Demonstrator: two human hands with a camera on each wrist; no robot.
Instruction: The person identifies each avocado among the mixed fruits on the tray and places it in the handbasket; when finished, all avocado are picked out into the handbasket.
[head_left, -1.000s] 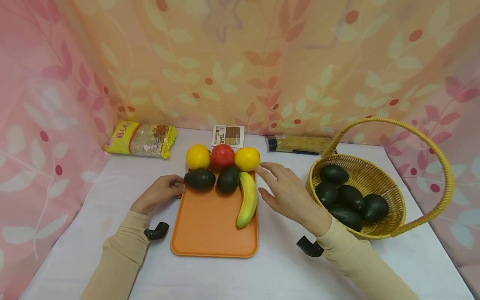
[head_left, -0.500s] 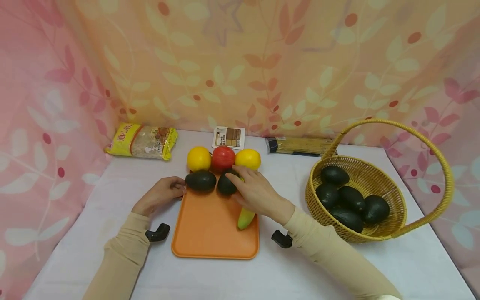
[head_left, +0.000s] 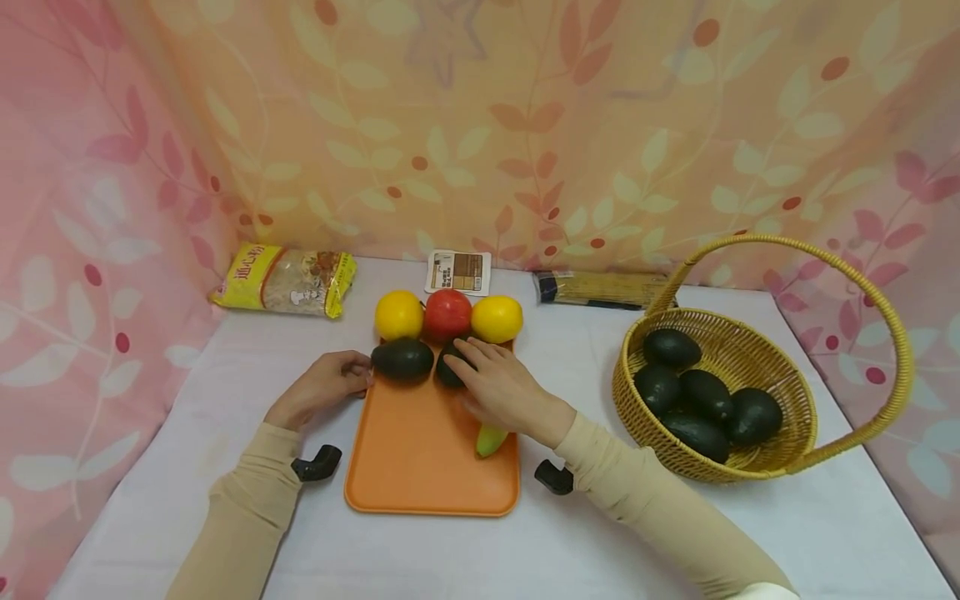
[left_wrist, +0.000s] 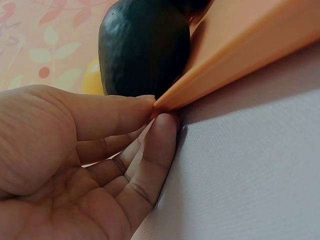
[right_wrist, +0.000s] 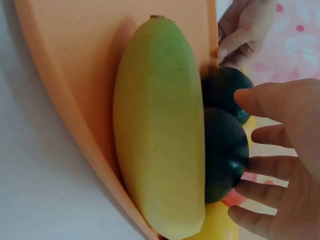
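The orange tray (head_left: pixel 427 467) carries fruit toward its far end. My left hand (head_left: pixel 324 387) pinches the tray's left rim between thumb and fingers, close beside an avocado (head_left: pixel 402 360). Over the tray's right half is my right hand (head_left: pixel 510 390), its fingers spread and extended at a second avocado (right_wrist: pixel 227 155). Whether those fingertips touch it I cannot tell. Beneath the right hand lies a banana (right_wrist: pixel 160 130), mostly hidden in the head view. Behind the avocados sit a red apple-like fruit (head_left: pixel 447 314) and two yellow round fruits, one left (head_left: pixel 399 315) and one right (head_left: pixel 497 318).
A wicker basket (head_left: pixel 806 417) with a tall handle stands at the right, holding several avocados (head_left: pixel 705 393). Along the back lie a yellow food bag (head_left: pixel 285 279), a small white-and-brown packet (head_left: pixel 458 272) and a pack of thin dry noodles (head_left: pixel 603 289).
My right hand has moved left from beside the tray to over the banana and the second avocado. The left hand keeps its pinch on the tray rim.
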